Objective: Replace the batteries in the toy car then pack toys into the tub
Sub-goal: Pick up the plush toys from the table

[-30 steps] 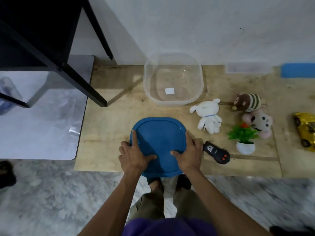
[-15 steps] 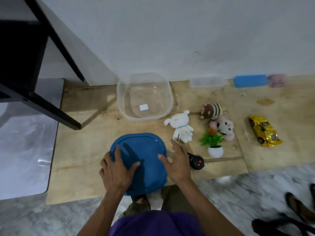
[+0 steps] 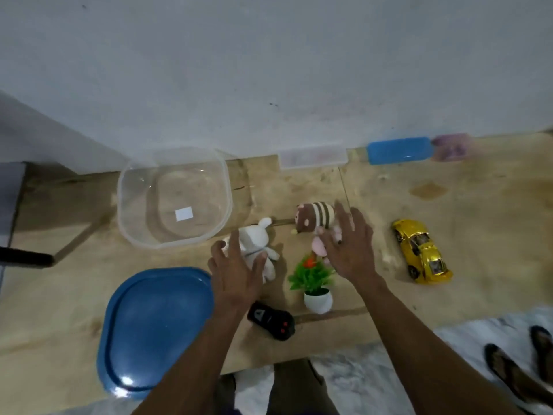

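- Reaching out over the wooden board [image 3: 478, 205], left hand [image 3: 236, 271] spread above the white plush [image 3: 254, 241], right hand [image 3: 350, 247] spread over the pink plush [image 3: 318, 247], neither gripping anything.
- Sitting uncapped by the wall, clear tub [image 3: 125, 205] holding no toys, blue lid [image 3: 155, 327] lying aside, presumably leaving it free for loading.
- Lying untouched to the right, yellow toy car [image 3: 422, 250], well apart from both hands; black remote [image 3: 270, 320] resting near the board's front edge.

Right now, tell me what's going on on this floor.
A person reaches with both hands over soft toys on the wooden board. The left hand is open over the white plush; the right hand is open over the pink plush. The clear tub is empty, its blue lid beside it.
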{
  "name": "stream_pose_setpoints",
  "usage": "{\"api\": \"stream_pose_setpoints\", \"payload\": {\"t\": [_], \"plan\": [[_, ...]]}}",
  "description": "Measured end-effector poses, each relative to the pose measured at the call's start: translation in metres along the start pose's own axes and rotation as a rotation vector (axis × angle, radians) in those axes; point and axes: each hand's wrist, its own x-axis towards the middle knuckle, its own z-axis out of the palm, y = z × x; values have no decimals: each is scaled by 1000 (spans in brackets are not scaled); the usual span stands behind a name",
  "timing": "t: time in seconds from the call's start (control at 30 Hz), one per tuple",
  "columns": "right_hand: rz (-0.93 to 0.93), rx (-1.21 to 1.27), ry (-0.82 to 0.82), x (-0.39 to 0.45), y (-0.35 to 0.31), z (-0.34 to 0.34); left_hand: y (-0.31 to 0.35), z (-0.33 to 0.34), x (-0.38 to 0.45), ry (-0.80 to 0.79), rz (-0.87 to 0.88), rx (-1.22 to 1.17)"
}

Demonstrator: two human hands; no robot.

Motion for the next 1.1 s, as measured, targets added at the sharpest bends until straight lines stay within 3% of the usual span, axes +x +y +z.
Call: {"api": "stream_pose_setpoints", "payload": {"t": [0.1, 0.3, 0.57, 0.77, 0.93, 1.1], "plan": [[-146, -50, -75, 24, 13, 14, 17, 25, 15, 21, -107, -10], [-313, -150, -55, 52, 13, 34, 22, 53, 37, 170, -101, -60], [-444, -123, -47, 72, 7, 51, 30, 64, 50, 210, -54, -21], [-404, -32, -91, 78, 2, 46, 35, 57, 50, 221, -71, -132], [-251, 100, -124, 84, -4, 39, 54, 40, 38, 246, -11, -209], [-55, 382, 58, 97, -39, 10, 62, -14, 40, 385, 63, -327]]}}
